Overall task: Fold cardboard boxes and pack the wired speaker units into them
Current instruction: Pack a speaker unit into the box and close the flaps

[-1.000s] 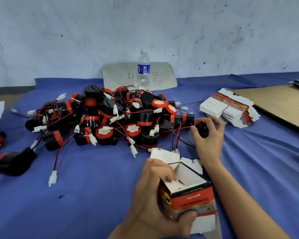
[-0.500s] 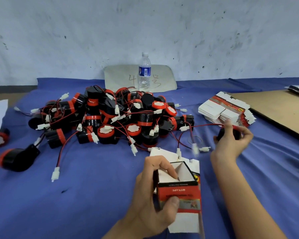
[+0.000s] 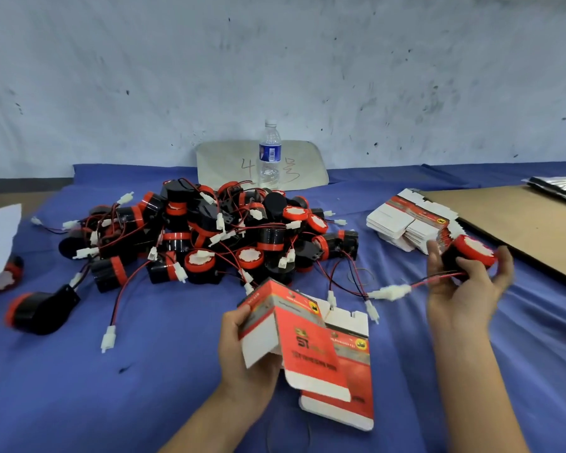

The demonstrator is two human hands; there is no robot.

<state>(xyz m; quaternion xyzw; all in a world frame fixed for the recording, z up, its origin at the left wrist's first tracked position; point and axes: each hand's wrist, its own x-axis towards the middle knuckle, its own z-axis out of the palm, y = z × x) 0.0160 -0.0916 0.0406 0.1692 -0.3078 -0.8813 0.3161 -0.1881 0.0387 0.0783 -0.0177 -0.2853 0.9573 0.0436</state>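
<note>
Packer readies black-and-red wired speaker unit (image 3: 469, 255) for red-and-white cardboard box (image 3: 294, 338).
R hand (image 3: 464, 292) grips unit, L hand (image 3: 242, 354) holds box; best tuck wire (image 3: 422, 282) in first, box mouth up.

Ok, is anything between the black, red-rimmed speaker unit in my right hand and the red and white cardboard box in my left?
Nothing solid. Between the black, red-rimmed speaker unit in the right hand and the red and white cardboard box in the left hand hangs only its own wire's white connector.
</note>
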